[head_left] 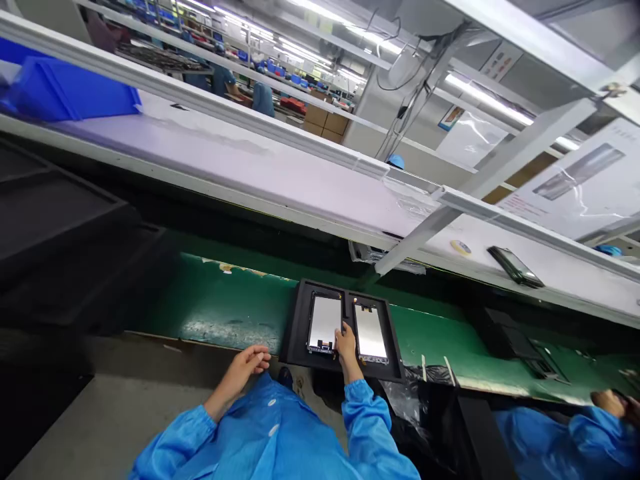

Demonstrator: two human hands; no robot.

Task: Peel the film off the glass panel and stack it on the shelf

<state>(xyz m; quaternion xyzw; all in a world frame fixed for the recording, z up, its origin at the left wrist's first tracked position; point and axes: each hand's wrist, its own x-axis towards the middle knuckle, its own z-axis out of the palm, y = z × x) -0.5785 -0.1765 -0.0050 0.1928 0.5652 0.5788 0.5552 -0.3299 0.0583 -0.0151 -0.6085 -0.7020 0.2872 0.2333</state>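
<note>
While the rest of the room stretches away behind the shelf, I watch the right hand (346,344) reaching over a black tray (293,333), its fingers bent at the right edge of the left-hand panel (326,320); whether they grip that edge or merely touch it, I can't tell. The left hand (243,367) hangs just off the tray's left side, fingers loosely curled, and from here I can't make out whether anything is pinched between them.

Both silvery panels lie in the tray's recesses, the right-hand panel (371,331) beside the other, across a dark divider. The tray sits on a worn green bench (235,303), overhanging its near edge. Off to the right is a co-worker's hand (610,403), blurred, below a dark frame (547,363) on the bench. Above runs a white shelf (260,157) bearing a tape roll (461,247), a dark flat device (515,267) and, far left, a blue bin (75,90).
</note>
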